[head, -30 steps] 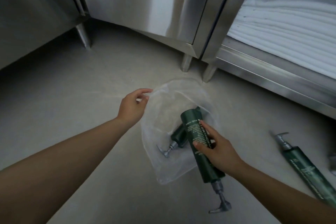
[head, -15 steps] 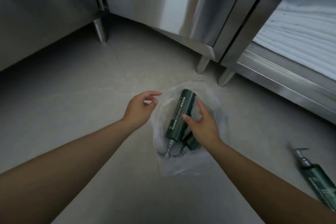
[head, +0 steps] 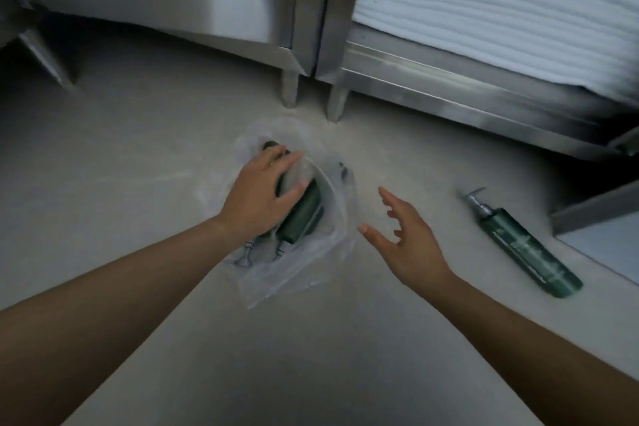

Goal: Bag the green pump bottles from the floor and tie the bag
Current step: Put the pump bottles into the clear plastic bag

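A clear plastic bag [head: 304, 263] lies on the grey floor in the middle of the view. Two green pump bottles [head: 301, 218] lie inside it, pumps toward me. My left hand [head: 259, 194] rests on top of the bag, fingers curled over the bottles' far ends through the plastic. My right hand [head: 404, 235] hovers just right of the bag with its fingers spread and nothing in it. A third green pump bottle [head: 525, 245] lies on the floor further right, with its pump pointing away from me.
Stainless steel cabinets [head: 242, 3] on short legs [head: 288, 90] stand along the far side. A low steel shelf [head: 466, 90] at the right holds stacked white towels [head: 501, 10]. A raised ledge [head: 605, 239] sits at the right edge.
My right hand let go of the second bottle inside the bag and pulled out to the right. My left hand moved from the bag's rim onto the bottles. The view shifted right.
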{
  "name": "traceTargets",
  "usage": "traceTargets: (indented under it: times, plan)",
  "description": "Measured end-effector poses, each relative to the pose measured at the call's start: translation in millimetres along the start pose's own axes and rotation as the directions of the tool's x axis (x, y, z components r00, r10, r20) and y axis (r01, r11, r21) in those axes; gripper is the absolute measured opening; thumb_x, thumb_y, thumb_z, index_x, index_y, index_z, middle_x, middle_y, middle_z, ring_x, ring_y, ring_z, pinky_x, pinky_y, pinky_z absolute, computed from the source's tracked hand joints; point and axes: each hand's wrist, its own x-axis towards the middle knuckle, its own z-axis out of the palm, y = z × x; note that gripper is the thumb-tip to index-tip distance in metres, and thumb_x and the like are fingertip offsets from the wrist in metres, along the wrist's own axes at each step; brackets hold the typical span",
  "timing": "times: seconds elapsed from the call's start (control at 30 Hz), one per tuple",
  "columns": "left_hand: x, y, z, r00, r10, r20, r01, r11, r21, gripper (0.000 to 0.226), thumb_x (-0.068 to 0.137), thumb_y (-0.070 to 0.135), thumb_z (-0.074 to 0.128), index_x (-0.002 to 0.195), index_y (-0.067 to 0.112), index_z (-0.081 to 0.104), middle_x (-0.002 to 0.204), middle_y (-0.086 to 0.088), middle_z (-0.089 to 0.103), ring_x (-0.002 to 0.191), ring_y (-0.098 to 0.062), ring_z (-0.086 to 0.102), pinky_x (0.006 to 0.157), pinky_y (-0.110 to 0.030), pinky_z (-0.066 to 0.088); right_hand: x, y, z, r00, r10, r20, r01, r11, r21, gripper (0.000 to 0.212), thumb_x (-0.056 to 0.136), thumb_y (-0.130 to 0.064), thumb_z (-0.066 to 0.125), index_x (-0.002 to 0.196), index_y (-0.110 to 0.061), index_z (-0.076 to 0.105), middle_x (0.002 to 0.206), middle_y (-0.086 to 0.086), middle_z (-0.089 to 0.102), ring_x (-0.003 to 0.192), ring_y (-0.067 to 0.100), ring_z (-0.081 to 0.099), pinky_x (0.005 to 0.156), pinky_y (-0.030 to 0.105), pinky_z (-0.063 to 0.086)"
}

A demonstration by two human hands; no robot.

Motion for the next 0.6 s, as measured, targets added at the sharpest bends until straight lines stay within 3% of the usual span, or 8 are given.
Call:
traceTargets:
  times: [0.13, 0.27, 0.37, 0.47, 0.6]
  plan:
    - [1, 42, 45, 0.978, 0.113, 0.176, -0.115, 0.993, 0.003, 0.061, 0.082, 0.054, 0.046, 0.137, 0.027, 0.043, 0.148, -0.004, 0.039, 0.136, -0.021, 0.033, 0.116, -0.034, 0.019, -33, 54, -15, 0.987, 0.132, -0.088, -0.141, 0.985, -0.099, 0.068, 0.085, -0.049, 0.055, 0.143, -0.028, 0.027, 0.15, -0.001, 0.031, 0.137, 0.015, 0.029, 0.109, 0.027, 0.025]
    - [-2, 85, 85, 0.931, 0.249, 0.268, -0.261, 0.965, 0.009, 0.068, 0.077, 0.06, 0.038, 0.136, 0.028, 0.043, 0.145, -0.003, 0.042, 0.134, -0.02, 0.036, 0.112, -0.037, 0.026, -62, 106, -29, 0.953, 0.241, -0.182, -0.281, 0.931, -0.234, 0.07, 0.087, -0.052, 0.05, 0.145, -0.025, 0.021, 0.155, 0.001, 0.02, 0.142, 0.019, 0.018, 0.112, 0.034, 0.024]
    - [-2, 100, 115, 0.871, 0.334, 0.361, -0.387, 0.918, 0.083, 0.069, 0.078, 0.062, 0.034, 0.138, 0.027, 0.041, 0.146, -0.004, 0.041, 0.135, -0.022, 0.036, 0.111, -0.047, 0.026, -79, 144, -37, 0.926, 0.334, -0.174, -0.37, 0.895, -0.25, 0.072, 0.087, -0.052, 0.049, 0.146, -0.025, 0.018, 0.156, 0.003, 0.016, 0.143, 0.021, 0.016, 0.112, 0.039, 0.025]
    - [-2, 97, 151, 0.801, 0.327, 0.502, -0.462, 0.87, 0.17, 0.074, 0.078, 0.067, 0.027, 0.141, 0.029, 0.034, 0.15, -0.004, 0.034, 0.138, -0.022, 0.03, 0.112, -0.047, 0.022, -88, 176, -37, 0.92, 0.378, -0.1, -0.39, 0.877, -0.28, 0.074, 0.087, -0.053, 0.049, 0.146, -0.025, 0.015, 0.157, 0.003, 0.013, 0.143, 0.022, 0.014, 0.112, 0.04, 0.024]
    - [2, 97, 198, 0.753, 0.204, 0.625, -0.452, 0.851, 0.267, 0.086, 0.069, 0.072, 0.015, 0.144, 0.032, 0.024, 0.156, 0.0, 0.022, 0.143, -0.018, 0.019, 0.115, -0.047, 0.019, -88, 210, -35, 0.934, 0.357, -0.014, -0.34, 0.876, -0.343, 0.076, 0.086, -0.054, 0.049, 0.147, -0.024, 0.014, 0.157, 0.005, 0.011, 0.143, 0.023, 0.012, 0.113, 0.039, 0.022]
